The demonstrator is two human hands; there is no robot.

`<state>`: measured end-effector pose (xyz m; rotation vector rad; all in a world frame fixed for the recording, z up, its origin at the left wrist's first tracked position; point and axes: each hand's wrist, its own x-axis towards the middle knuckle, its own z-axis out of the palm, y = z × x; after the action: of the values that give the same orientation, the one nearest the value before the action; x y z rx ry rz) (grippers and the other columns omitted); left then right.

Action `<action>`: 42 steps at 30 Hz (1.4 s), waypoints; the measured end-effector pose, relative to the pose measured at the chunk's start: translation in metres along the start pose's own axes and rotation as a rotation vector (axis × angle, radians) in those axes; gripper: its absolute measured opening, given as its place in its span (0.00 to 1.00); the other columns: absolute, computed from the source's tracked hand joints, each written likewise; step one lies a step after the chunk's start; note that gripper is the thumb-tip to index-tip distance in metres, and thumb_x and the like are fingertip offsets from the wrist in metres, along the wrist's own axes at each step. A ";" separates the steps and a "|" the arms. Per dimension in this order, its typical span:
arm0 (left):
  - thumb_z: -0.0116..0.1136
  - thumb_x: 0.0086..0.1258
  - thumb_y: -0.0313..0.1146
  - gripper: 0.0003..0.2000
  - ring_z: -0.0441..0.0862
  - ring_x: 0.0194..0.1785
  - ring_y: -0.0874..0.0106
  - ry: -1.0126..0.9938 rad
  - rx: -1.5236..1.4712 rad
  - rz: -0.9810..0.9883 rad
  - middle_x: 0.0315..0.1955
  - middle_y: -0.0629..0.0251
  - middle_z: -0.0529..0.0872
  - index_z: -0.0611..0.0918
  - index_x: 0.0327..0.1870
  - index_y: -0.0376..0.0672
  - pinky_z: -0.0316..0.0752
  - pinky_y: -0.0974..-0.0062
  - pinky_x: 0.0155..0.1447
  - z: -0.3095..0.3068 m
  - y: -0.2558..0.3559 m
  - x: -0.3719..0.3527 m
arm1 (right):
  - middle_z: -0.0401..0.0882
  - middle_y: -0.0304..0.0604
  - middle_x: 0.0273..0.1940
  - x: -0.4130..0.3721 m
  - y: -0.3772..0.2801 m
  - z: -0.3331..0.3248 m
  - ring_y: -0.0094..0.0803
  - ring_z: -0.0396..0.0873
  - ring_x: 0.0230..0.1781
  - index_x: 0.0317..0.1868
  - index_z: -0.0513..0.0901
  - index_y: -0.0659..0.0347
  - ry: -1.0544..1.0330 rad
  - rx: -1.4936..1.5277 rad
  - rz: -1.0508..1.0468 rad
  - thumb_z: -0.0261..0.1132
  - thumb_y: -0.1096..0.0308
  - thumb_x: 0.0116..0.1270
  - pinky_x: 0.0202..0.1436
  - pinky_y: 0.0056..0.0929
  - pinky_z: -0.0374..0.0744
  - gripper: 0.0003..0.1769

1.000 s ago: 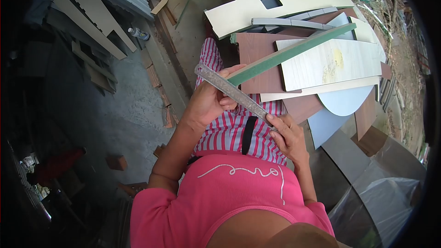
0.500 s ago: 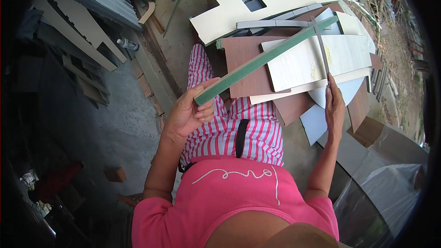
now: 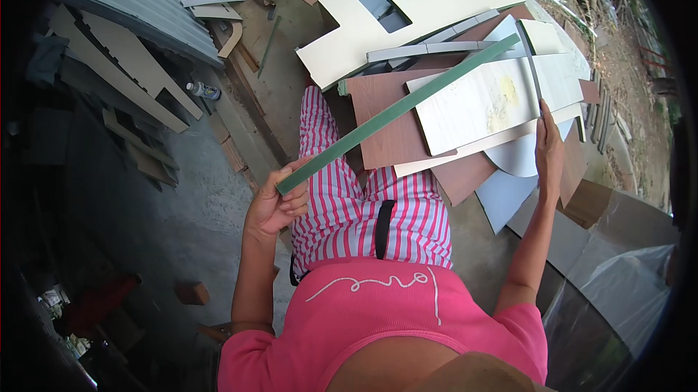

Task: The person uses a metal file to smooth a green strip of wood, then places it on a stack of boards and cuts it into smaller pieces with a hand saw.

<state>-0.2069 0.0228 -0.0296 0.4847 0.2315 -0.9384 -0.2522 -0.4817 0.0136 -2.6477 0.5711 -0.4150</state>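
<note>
Concrete floor point(image 3: 182, 210) fills left & centre of frame. On it, upper left: a corrugated metal sheet point(image 3: 138, 0) w/ pale cut-out offcuts point(image 3: 131, 65) just beside it, a plastic bottle point(image 3: 202, 90) near their right edge, and a small block point(image 3: 193, 292) at lower left. Upper centre to right, a stack of boards point(image 3: 349, 29) (cream, brown, grey-blue) lies overlapped on the floor, w/ clear plastic sheeting point(image 3: 625, 297) at lower right.
</note>
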 end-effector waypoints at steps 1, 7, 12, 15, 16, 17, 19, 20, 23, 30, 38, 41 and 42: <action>0.45 0.78 0.39 0.23 0.58 0.18 0.85 0.009 -0.035 0.025 0.18 0.76 0.63 0.69 0.70 0.39 0.57 0.85 0.22 -0.003 0.000 -0.003 | 0.81 0.54 0.53 0.008 0.019 -0.003 0.45 0.81 0.51 0.71 0.71 0.51 0.082 -0.015 0.005 0.50 0.62 0.79 0.56 0.38 0.75 0.23; 0.44 0.79 0.40 0.23 0.58 0.18 0.85 0.008 0.034 0.166 0.19 0.75 0.67 0.70 0.68 0.35 0.57 0.84 0.22 0.009 0.013 0.003 | 0.64 0.33 0.30 -0.013 0.000 0.018 0.18 0.59 0.25 0.74 0.68 0.49 0.205 0.463 0.318 0.51 0.56 0.79 0.29 0.20 0.63 0.26; 0.47 0.77 0.42 0.24 0.61 0.18 0.85 0.058 0.480 0.341 0.25 0.73 0.76 0.73 0.65 0.31 0.57 0.85 0.23 0.055 0.074 0.066 | 0.65 0.30 0.30 -0.045 -0.026 0.057 0.14 0.60 0.22 0.74 0.66 0.52 0.301 0.695 0.422 0.52 0.56 0.79 0.22 0.17 0.60 0.27; 0.49 0.75 0.41 0.24 0.62 0.20 0.84 -0.067 0.668 0.295 0.31 0.71 0.79 0.73 0.65 0.32 0.59 0.84 0.25 0.056 0.113 0.112 | 0.66 0.31 0.31 -0.051 -0.030 0.064 0.14 0.60 0.21 0.75 0.65 0.52 0.386 0.726 0.422 0.53 0.57 0.79 0.21 0.17 0.60 0.27; 0.49 0.75 0.41 0.24 0.62 0.20 0.84 -0.072 0.678 0.296 0.31 0.71 0.79 0.73 0.65 0.32 0.59 0.84 0.25 0.055 0.119 0.125 | 0.66 0.31 0.31 -0.052 -0.026 0.066 0.14 0.60 0.21 0.75 0.65 0.52 0.395 0.734 0.423 0.53 0.57 0.79 0.21 0.17 0.60 0.27; 0.50 0.75 0.42 0.24 0.62 0.20 0.84 -0.045 0.754 0.289 0.32 0.72 0.79 0.74 0.64 0.32 0.59 0.84 0.25 0.053 0.125 0.139 | 0.72 0.35 0.37 -0.051 -0.021 0.068 0.18 0.67 0.29 0.74 0.66 0.54 0.358 0.681 0.416 0.52 0.57 0.79 0.31 0.20 0.67 0.27; 0.54 0.74 0.44 0.24 0.65 0.24 0.84 -0.056 0.844 0.245 0.37 0.71 0.81 0.76 0.63 0.34 0.59 0.84 0.27 0.042 0.140 0.163 | 0.78 0.40 0.43 -0.051 -0.014 0.075 0.21 0.75 0.36 0.74 0.67 0.56 0.331 0.638 0.407 0.52 0.56 0.79 0.41 0.22 0.75 0.27; 0.54 0.74 0.44 0.24 0.65 0.24 0.84 -0.060 0.851 0.249 0.37 0.71 0.81 0.76 0.63 0.34 0.59 0.84 0.27 0.033 0.144 0.170 | 0.78 0.44 0.52 -0.053 -0.011 0.078 0.27 0.75 0.48 0.73 0.67 0.57 0.315 0.598 0.375 0.52 0.57 0.79 0.53 0.26 0.72 0.27; 0.56 0.73 0.45 0.23 0.77 0.42 0.80 0.006 0.929 0.240 0.45 0.69 0.84 0.78 0.62 0.39 0.70 0.80 0.37 0.021 0.151 0.180 | 0.73 0.49 0.65 -0.052 -0.012 0.073 0.34 0.71 0.65 0.73 0.67 0.58 0.282 0.588 0.352 0.52 0.58 0.79 0.68 0.31 0.66 0.26; 0.61 0.71 0.32 0.17 0.75 0.36 0.83 0.040 1.401 0.201 0.33 0.73 0.80 0.82 0.59 0.42 0.73 0.83 0.40 0.029 0.145 0.163 | 0.69 0.50 0.70 -0.050 -0.022 0.071 0.39 0.66 0.71 0.73 0.66 0.61 0.319 0.529 0.298 0.50 0.61 0.80 0.73 0.34 0.62 0.26; 0.59 0.72 0.43 0.22 0.80 0.44 0.77 0.355 1.365 0.251 0.42 0.69 0.81 0.78 0.63 0.41 0.77 0.78 0.47 0.021 0.221 0.178 | 0.69 0.51 0.69 -0.052 -0.022 0.073 0.39 0.69 0.67 0.75 0.63 0.57 0.305 0.465 0.364 0.50 0.61 0.79 0.71 0.34 0.63 0.27; 0.60 0.71 0.43 0.22 0.80 0.41 0.79 0.472 1.363 0.280 0.41 0.69 0.82 0.79 0.61 0.41 0.77 0.79 0.44 0.001 0.264 0.204 | 0.71 0.54 0.67 -0.055 -0.027 0.074 0.39 0.74 0.59 0.77 0.60 0.54 0.347 0.375 0.347 0.51 0.61 0.79 0.64 0.34 0.69 0.29; 0.61 0.69 0.43 0.23 0.80 0.39 0.80 0.553 1.359 0.325 0.40 0.68 0.84 0.79 0.60 0.40 0.76 0.79 0.42 -0.005 0.278 0.216 | 0.72 0.55 0.66 -0.055 -0.027 0.073 0.39 0.75 0.56 0.77 0.59 0.54 0.336 0.352 0.379 0.51 0.61 0.79 0.61 0.34 0.71 0.29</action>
<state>0.1452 0.0082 -0.0371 1.9790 -0.0326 -0.5025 -0.2644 -0.4113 -0.0497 -2.0870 0.9813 -0.7680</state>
